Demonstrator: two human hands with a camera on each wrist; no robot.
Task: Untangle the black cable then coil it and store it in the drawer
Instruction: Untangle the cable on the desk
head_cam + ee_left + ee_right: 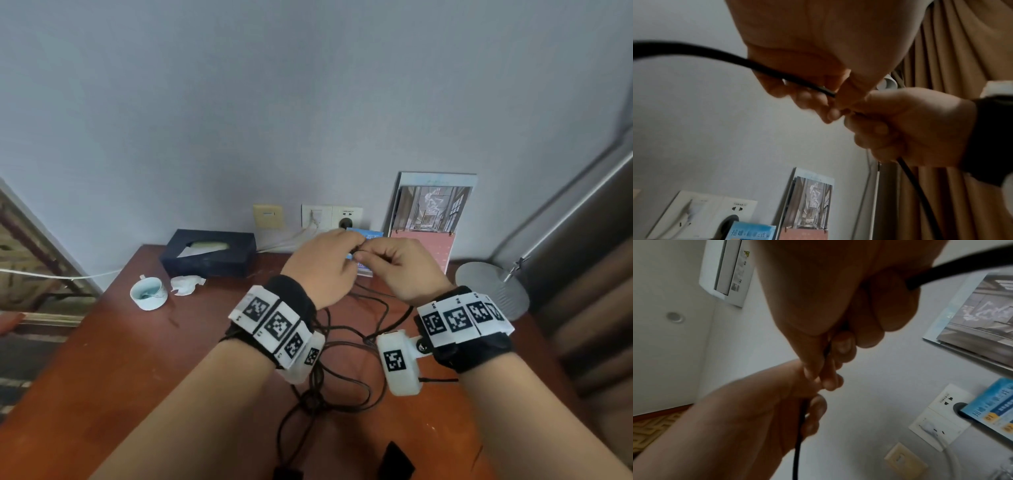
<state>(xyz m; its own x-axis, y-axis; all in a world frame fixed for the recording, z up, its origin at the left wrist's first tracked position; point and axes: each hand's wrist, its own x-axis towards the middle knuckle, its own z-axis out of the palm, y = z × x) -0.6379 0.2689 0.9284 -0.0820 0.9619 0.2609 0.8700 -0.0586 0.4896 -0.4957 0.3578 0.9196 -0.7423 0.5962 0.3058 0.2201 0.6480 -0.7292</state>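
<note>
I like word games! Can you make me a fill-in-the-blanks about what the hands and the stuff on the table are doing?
1. Both hands, left and right, pinch the black ____.
2. The rest of the cable lies in loops on the ____.
3. The cup sits left of the crumpled ____.
4. The tissue box stands against the ____.

Missing words: cable; table; tissue; wall

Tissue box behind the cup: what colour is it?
Dark navy blue; the tissue box shows best in the head view.

You're at a hotel-style room's wooden desk (102, 359): tissue box (209, 253), teacup (149, 293), wall sockets (331, 216), propped brochure (430, 212), curtains (962, 48), air conditioner (726, 270).
</note>
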